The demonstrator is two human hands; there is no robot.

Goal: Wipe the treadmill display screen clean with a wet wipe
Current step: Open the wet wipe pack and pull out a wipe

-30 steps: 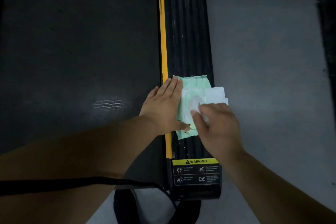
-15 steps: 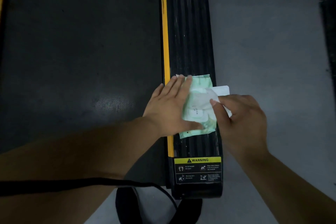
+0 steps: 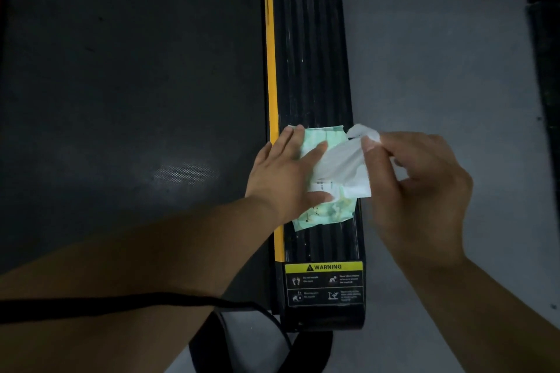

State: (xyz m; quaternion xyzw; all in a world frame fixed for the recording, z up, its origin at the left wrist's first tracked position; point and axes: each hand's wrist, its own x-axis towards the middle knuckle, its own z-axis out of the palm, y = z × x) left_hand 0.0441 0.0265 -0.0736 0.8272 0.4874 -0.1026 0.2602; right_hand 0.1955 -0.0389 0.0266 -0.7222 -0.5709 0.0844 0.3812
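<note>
A pale green wet-wipe pack lies on the treadmill's black ribbed side rail. My left hand presses flat on the pack's left half, fingers spread. My right hand pinches a white wet wipe between thumb and fingers, and the wipe stretches from the pack's opening up to the right. The treadmill display screen is out of view.
The dark treadmill belt fills the left, edged by a yellow stripe. A yellow warning label marks the rail's near end. Grey floor lies to the right. A black strap hangs across the bottom.
My right hand has moved right and up, drawing the white wipe out of the pack. My left hand has kept the pack pinned on the rail.
</note>
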